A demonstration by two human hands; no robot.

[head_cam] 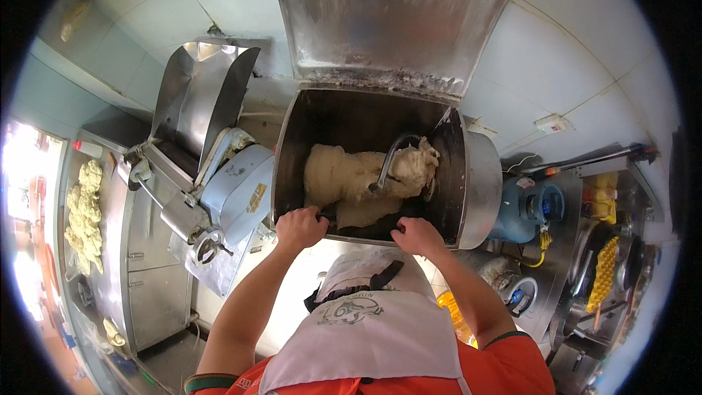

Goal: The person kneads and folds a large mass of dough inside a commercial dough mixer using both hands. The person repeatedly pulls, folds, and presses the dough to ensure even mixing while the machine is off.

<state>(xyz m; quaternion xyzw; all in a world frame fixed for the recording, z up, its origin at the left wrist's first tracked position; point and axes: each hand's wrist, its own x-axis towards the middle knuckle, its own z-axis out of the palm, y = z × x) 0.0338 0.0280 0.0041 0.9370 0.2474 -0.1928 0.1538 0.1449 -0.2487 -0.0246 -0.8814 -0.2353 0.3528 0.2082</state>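
Note:
In front of me stands a metal dough mixer, its tub (373, 107) uncovered and its flat lid (397, 16) raised against the tiled wall. Inside lies a large mass of pale dough (351, 175), wrapped partly around a curved metal mixing arm (390, 159). My left hand (300, 229) has its fingers curled over the front rim near the left corner. Farther right on the same rim, my right hand (419, 237) grips with bent fingers. Neither hand touches the dough visibly; the fingertips are partly hidden behind the rim.
A dough sheeter (233, 186) with a metal chute and handwheel is close on the left. Beyond it, rough dough pieces (85, 214) lie on a steel counter. Blue and grey gas cylinders (515, 211) stand right. A yellow egg tray (602, 274) is at far right.

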